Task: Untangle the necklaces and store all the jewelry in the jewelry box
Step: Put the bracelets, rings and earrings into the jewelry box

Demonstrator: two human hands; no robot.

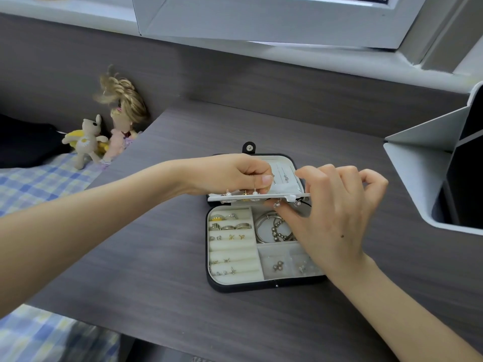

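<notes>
Looking down at a dark wood-grain desk (156, 257) that fills most of the shot. There's a blue and yellow checked bedsheet (39, 184) off to the left and a white window frame (261, 22) along the far side. A white folding stand (418, 178) sits at the right edge.

The jewelry box (261, 284) is in the middle of the desk. It's black outside and cream inside, lying open with the lid flat on the far side and its snap tab (249, 148) pointing away.

Both arms reach in from the near corners and meet over the hinge. The left hand (235, 173) is knuckles up with the fingers curled down over the left part of the earring panel (258, 196). Its thumb is pressed against the forefinger just above the edge, so as far as I can see it's gripping the panel. The right hand (334, 205) pinches the panel's right end, thumb underneath, forefinger on top, other fingers loosely curled. The panel is held roughly level, seen edge-on.

Far left, a rag doll (122, 121) and a little bunny toy (87, 139) lean against the headboard.

Inside the box:
- Silver bangles (264, 226) are in the far right compartment.
- Rings (230, 227) are tucked in the rolls on the left.
- Bead earrings (278, 266) are in the near compartment.
- Pearl studs (254, 192) are stuck along the panel.
- Thin chains (285, 178) lie against the lid lining.
</notes>
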